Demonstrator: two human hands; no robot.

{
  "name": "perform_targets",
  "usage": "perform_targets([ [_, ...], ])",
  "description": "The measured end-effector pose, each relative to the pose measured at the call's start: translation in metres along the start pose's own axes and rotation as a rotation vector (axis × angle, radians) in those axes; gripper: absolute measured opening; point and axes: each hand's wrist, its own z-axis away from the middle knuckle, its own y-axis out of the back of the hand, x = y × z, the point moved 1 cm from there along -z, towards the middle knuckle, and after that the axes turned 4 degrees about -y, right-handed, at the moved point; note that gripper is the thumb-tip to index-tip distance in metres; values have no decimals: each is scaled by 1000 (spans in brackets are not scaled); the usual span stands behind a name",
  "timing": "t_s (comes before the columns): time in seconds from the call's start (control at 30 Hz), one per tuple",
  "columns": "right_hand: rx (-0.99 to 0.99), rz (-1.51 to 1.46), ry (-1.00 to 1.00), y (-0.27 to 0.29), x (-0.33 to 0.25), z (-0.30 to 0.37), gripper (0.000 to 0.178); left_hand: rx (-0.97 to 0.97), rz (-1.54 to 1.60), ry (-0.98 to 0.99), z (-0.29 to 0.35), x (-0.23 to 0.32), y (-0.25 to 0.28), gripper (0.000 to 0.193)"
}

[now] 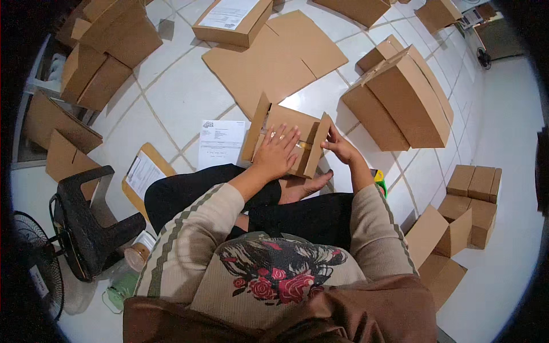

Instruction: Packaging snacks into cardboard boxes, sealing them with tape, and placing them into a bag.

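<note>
Head view: a half-folded brown cardboard box (289, 134) sits on the white tiled floor (177, 97), just before the seated person's knees. Left hand (277, 153) lies flat, fingers spread, inside it; right hand (341, 148) pinches its upright right flap. A printed white paper sheet (220, 143) lies just left of the box.

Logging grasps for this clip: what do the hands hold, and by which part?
A half-folded cardboard box. The left hand presses flat on its inner panel; the right hand grips the raised right side flap.
</note>
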Motion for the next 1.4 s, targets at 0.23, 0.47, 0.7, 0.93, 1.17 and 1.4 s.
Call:
perform_targets([
  [0.23, 156, -219, -109, -33, 11, -10, 94, -47, -104, 5, -1, -3, 2, 51],
  [0.47, 202, 62, -55, -30, 13, -5, 93, 439, 778, 383, -16, -75, 99, 36],
  [0.7, 124, 52, -141, -34, 13, -13, 92, 126, 1363, 638, -22, -73, 3, 57],
  [0.93, 64, 64, -145, -36, 2, -13, 95, -31, 750, 634, -31, -58, 23, 57],
  [1.17, 220, -617, -63, -28, 4, -23, 62, 98, 830, 575, -26, -79, -7, 60],
  [1.4, 365, -512, -108, -15, -4, -35, 56, 180, 1589, 635, -28, -96, -22, 53],
])
